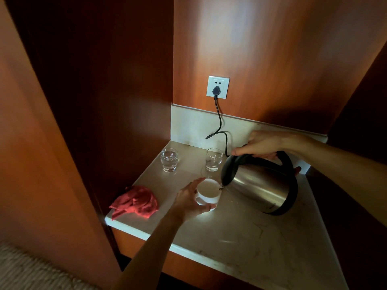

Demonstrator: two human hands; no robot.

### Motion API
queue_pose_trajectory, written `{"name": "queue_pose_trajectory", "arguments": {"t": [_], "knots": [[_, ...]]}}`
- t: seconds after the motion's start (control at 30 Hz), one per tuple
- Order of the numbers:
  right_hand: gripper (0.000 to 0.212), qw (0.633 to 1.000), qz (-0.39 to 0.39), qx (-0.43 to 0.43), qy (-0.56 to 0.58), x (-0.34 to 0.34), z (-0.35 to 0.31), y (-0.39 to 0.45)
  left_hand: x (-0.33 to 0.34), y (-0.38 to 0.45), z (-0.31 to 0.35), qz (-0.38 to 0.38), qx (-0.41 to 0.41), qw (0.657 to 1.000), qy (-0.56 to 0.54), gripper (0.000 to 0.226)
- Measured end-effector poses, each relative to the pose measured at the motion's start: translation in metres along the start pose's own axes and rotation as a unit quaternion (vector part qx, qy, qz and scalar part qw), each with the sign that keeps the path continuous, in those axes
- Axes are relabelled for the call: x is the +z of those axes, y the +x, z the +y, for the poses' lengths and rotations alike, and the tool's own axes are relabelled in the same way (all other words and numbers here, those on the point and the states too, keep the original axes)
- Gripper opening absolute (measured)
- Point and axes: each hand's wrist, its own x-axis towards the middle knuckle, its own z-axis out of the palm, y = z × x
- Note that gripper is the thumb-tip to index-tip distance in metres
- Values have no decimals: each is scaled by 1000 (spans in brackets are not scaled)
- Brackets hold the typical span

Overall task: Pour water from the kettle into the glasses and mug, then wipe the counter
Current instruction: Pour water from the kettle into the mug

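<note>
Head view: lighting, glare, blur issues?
Head view: dim overall, light pooling on the counter and back wall; white mug blown out, so its water level is unreadable; soft glare on the kettle; wide-angle bowing of the side panels; the carpet corner is blurred.

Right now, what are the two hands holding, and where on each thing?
The right hand grips the kettle by its black top handle. The left hand wraps around the side of the white mug.

Legible markings: none found.
A faint mark low on the kettle (259,183) body is too blurred to read; the wall socket (217,87) plate carries no readable lettering.
</note>
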Motion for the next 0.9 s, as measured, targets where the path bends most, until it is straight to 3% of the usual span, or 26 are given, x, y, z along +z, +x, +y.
{"name": "queue_pose_trajectory", "arguments": {"t": [0.9], "knots": [[65, 998, -26, -1, -49, -6, -11, 4, -2, 1, 1, -9, 3, 1000, -10, 101]]}}
